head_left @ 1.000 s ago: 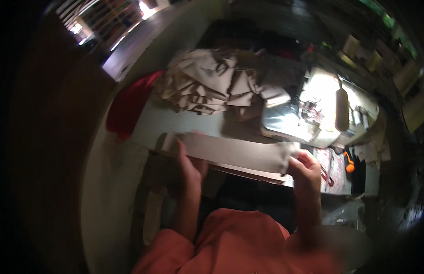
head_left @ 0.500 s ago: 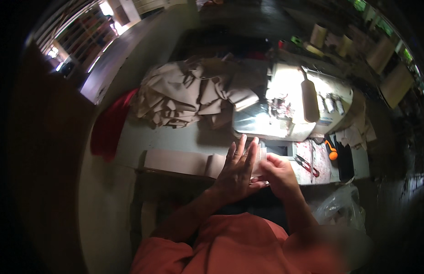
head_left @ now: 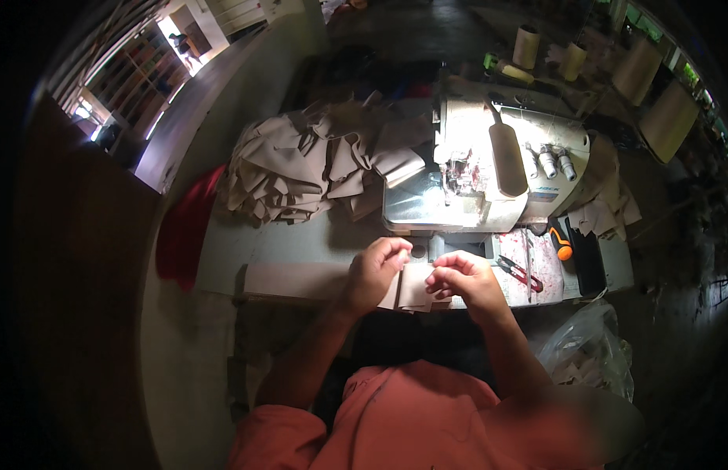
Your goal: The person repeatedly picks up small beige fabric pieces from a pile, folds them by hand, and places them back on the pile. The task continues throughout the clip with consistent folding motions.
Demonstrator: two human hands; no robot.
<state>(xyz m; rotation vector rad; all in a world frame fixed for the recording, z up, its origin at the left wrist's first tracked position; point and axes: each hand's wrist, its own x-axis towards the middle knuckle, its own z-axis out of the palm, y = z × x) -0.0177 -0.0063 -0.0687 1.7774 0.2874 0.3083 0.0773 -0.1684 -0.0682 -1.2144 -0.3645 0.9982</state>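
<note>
A small folded piece of beige fabric (head_left: 415, 287) lies at the table's front edge, between my hands. My left hand (head_left: 373, 276) is at its left, fingers curled together above the table; whether they pinch anything is too small to see. My right hand (head_left: 467, 283) is closed, its thumb and fingertips at the fabric's right edge. Under and left of my left hand stretches a long flat beige fabric strip (head_left: 297, 280). Just beyond my hands stands a lit sewing machine (head_left: 489, 176) with a brown paddle-shaped piece on it.
A heap of beige fabric pieces (head_left: 289, 168) covers the table's left. Red-handled thread snips (head_left: 521, 272), an orange-and-black tool (head_left: 562, 244) and a dark flat case (head_left: 588, 258) lie at right. A clear plastic bag (head_left: 587, 348) hangs below. Thread cones (head_left: 526, 47) stand behind.
My left hand has gone from flat, fingers spread over the fabric, to curled at its left. My right hand has drawn slightly apart from it, leaving the folded piece exposed between them.
</note>
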